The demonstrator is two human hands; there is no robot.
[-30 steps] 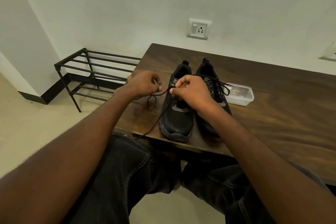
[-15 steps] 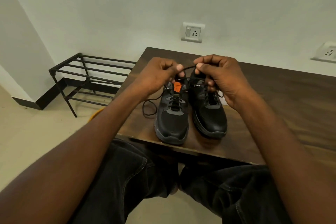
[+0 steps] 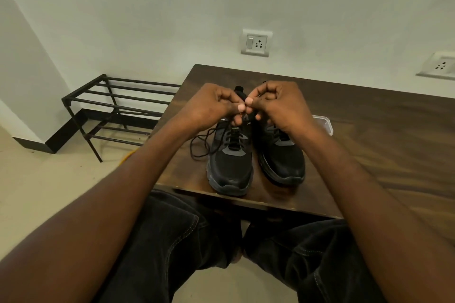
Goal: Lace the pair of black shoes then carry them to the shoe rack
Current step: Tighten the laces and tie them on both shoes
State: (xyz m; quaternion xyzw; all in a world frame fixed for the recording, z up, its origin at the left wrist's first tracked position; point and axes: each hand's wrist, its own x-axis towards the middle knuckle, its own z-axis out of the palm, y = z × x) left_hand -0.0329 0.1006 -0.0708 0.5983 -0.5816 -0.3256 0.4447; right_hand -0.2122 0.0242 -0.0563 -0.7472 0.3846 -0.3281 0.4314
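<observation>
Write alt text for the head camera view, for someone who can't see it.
Both hands, left hand and right hand, pinch a black lace above two black shoes standing side by side on a dark wooden table. A black shoe rack stands on the floor to the left.

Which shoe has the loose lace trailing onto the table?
The left shoe, nearer the shoe rack: its lace loops out onto the table. The right shoe shows none trailing.

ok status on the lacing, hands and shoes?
Left hand and right hand both pinching the lace above the shoes. Both black shoes on the table. Shoe rack empty, path unobstructed.
</observation>
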